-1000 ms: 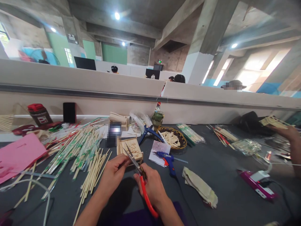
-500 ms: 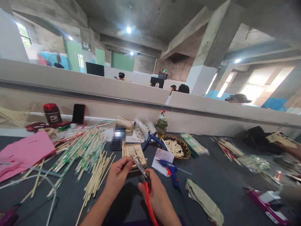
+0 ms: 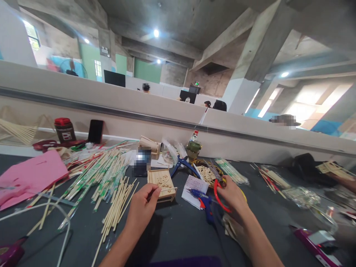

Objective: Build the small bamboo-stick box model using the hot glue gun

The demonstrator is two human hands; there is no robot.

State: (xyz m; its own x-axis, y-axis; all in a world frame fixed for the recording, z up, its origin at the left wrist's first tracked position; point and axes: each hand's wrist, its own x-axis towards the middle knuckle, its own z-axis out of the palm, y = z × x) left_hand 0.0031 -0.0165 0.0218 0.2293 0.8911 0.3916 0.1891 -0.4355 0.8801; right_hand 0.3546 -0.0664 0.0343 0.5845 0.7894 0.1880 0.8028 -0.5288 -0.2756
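My left hand (image 3: 143, 205) is closed in a pinch at the front left corner of a small model made of wooden sticks (image 3: 162, 180). Whatever lies between those fingertips is too small to make out. Short stick pieces are scattered over the model's slatted top. Out to the right, my right hand (image 3: 232, 194) grips red-handled scissors (image 3: 221, 196), their blades pointing up and left over a woven basket (image 3: 221, 172) of short cut sticks. A blue glue gun (image 3: 205, 204) lies on printed paper (image 3: 190, 198), just left of the scissors.
Loose sticks (image 3: 116, 207) and plastic-wrapped bundles (image 3: 102, 170) cover the left side, near pink sheet material (image 3: 33, 174). A blue clamp (image 3: 182, 165) stands behind the model. A folded cloth (image 3: 233, 228) lies under my right forearm. Another person's hand (image 3: 343, 181) shows far right.
My right hand has carried the scissors from beside my left hand to the right, over the basket. My left hand stays pinched by the model. The view has shifted slightly.
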